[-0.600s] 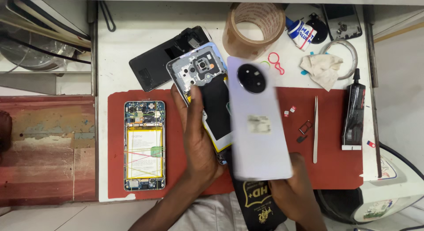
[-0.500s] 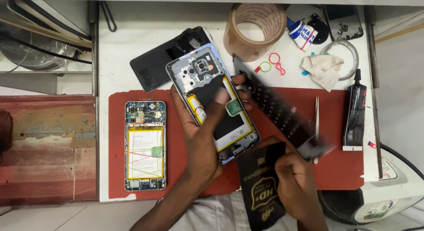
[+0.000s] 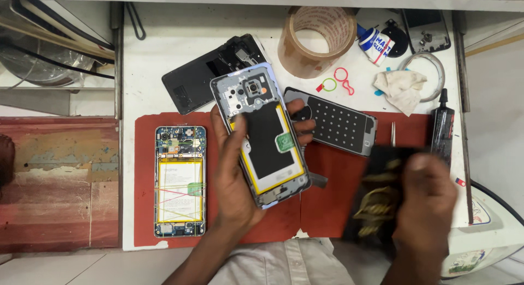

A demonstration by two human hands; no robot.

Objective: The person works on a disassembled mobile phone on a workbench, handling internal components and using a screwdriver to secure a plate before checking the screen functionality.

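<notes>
An opened pale-blue smartphone with its back removed point(image 3: 262, 138) is held face-down above the red mat, tilted with its camera end away from the person. Its black battery, edged in yellow and bearing a small green sticker, lies exposed. A black pouch with gold print point(image 3: 382, 200), blurred, is held upright just right of the phone, over the mat's right part.

one head-worn camera looks almost straight down on the bench point(image 3: 164, 50) from close above. the far edge runs along the top of the frame, the near edge along the bottom. the red mat point(image 3: 338, 203) fills the middle. no second view exists.
</notes>
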